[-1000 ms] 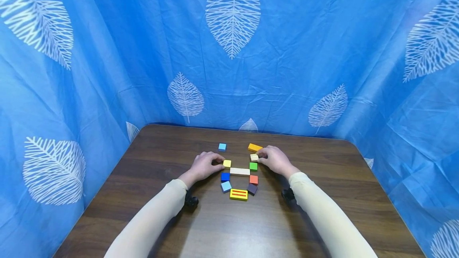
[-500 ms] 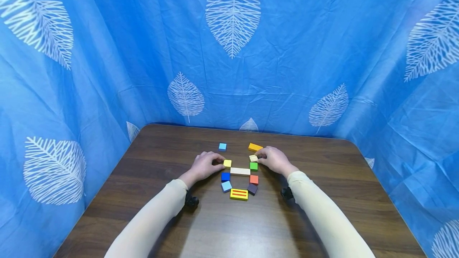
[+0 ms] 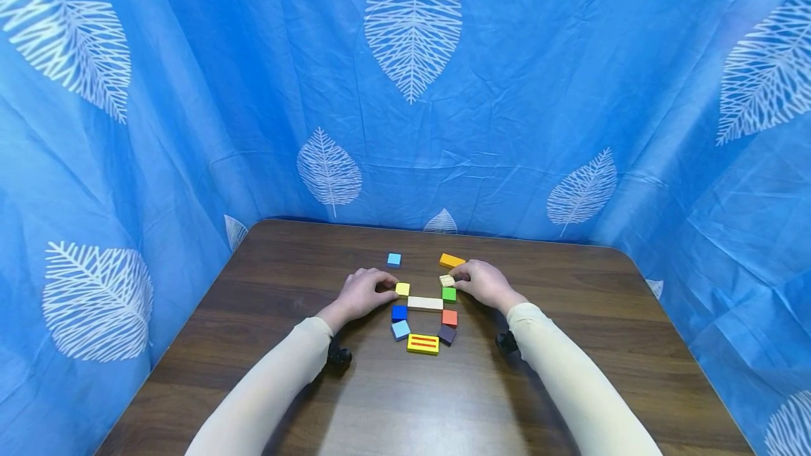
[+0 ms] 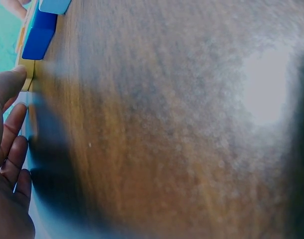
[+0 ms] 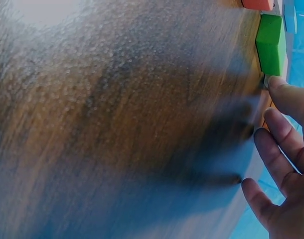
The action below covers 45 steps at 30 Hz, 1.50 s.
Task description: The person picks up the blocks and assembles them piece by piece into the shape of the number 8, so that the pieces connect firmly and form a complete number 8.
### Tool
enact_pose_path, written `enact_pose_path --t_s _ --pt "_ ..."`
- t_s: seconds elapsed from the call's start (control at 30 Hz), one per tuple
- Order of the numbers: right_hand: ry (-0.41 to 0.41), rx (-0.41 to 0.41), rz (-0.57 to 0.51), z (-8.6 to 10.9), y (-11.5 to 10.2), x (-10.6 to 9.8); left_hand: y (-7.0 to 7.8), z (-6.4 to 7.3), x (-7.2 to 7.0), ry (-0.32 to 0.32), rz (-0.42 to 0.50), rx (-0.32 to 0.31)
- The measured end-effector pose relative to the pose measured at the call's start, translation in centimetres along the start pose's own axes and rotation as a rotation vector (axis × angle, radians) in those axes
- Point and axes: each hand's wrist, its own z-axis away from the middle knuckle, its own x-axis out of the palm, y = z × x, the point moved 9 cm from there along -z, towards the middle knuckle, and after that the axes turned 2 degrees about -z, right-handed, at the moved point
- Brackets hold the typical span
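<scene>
My left hand (image 3: 363, 293) pinches a small yellow block (image 3: 402, 290) by its left side; in the left wrist view the thumb lies against that yellow block (image 4: 27, 74). Across from it, my right hand (image 3: 485, 283) pinches a pale wooden block (image 3: 447, 281) with lines on its top, sitting slightly turned just behind a green block (image 3: 449, 294). The right wrist view shows the thumb close to the green block (image 5: 271, 45), with the wooden block mostly hidden. Between the two sides lies a long pale block (image 3: 425, 304).
Nearer me lie a dark blue block (image 3: 399, 313), a light blue block (image 3: 400, 330), a red block (image 3: 450, 318), a dark purple block (image 3: 447, 334) and a yellow block with red stripes (image 3: 423, 344). Farther back are another light blue block (image 3: 394, 260) and an orange block (image 3: 452, 260).
My right hand has shifted the pale wooden block slightly left and towards me, turning it a little. The left hand stays at the yellow block.
</scene>
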Motion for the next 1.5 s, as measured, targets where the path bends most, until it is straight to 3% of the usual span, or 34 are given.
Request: enact_pose_path --t_s 1.5 --pt "-0.001 -0.021 -0.010 0.43 -0.05 -0.22 -0.15 -0.09 0.11 -0.003 -0.005 0.000"
